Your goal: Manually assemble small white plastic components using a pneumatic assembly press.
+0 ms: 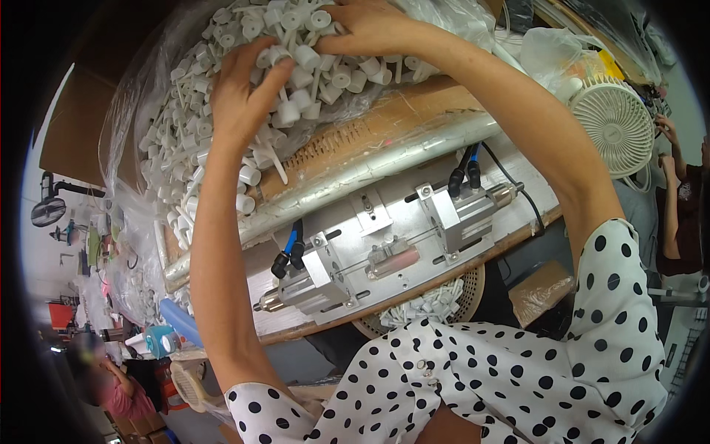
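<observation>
Caps (288, 111), white plastic, stemmed and too many to count, heap in one clear bag (451, 26) beyond the twin-cylinder fixture (355, 248). Two hands are in among them: the left hand (242, 92) curls loosely, thumb apart; the right hand (366, 29) has its fingers sunk into the heap. From where I stand, I can't tell whether either grips one. One white fan (612, 133) stands right of the fixture; one basket (475, 296) of white pieces (425, 305) sits on its near side.
</observation>
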`<state>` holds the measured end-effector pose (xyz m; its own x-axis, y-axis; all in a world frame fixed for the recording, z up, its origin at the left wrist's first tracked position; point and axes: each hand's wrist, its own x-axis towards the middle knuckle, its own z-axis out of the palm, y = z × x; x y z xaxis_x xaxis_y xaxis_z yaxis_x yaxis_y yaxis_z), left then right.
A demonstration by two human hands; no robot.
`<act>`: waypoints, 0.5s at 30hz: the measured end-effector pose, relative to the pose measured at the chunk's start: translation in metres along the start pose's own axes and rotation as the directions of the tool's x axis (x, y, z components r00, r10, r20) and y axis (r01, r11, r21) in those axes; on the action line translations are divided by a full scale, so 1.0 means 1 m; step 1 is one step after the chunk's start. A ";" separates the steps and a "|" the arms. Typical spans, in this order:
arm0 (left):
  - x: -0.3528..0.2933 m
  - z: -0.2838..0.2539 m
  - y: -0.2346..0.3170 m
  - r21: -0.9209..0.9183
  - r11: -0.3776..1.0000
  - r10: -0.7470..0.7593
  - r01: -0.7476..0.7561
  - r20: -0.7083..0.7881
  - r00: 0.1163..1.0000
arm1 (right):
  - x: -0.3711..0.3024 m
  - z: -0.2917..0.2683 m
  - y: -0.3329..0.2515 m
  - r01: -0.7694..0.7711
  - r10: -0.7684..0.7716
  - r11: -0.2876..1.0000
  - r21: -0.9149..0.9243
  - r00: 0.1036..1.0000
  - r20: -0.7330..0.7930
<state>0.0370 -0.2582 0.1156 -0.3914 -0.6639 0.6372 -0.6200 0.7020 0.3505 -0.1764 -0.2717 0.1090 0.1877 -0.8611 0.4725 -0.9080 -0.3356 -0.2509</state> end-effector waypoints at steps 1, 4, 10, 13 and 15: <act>-0.006 -0.002 0.003 0.038 0.995 0.094 -0.093 -0.007 0.996 | -0.005 -0.003 -0.004 0.035 -0.035 0.999 -0.003 0.999 0.021; -0.025 -0.007 0.011 0.080 0.993 0.085 -0.088 0.037 0.996 | -0.026 -0.018 -0.016 0.109 -0.105 0.992 -0.064 0.992 0.070; -0.052 -0.013 0.038 0.403 0.915 -0.079 0.002 0.175 0.981 | -0.048 -0.037 -0.027 0.188 -0.150 0.967 -0.174 0.966 0.209; -0.062 -0.014 0.058 0.489 0.872 -0.128 0.027 0.173 0.976 | -0.064 -0.041 -0.021 0.337 -0.342 0.929 -0.151 0.940 -0.007; -0.071 -0.015 0.057 0.363 0.931 -0.115 0.045 0.175 0.978 | -0.072 -0.047 -0.022 0.391 -0.396 0.914 -0.112 0.918 -0.025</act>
<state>0.0397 -0.1668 0.1006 -0.4305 -0.7752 0.4623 -0.8414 0.5301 0.1054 -0.1877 -0.1845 0.1198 0.5227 -0.6481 0.5538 -0.7979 -0.6007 0.0500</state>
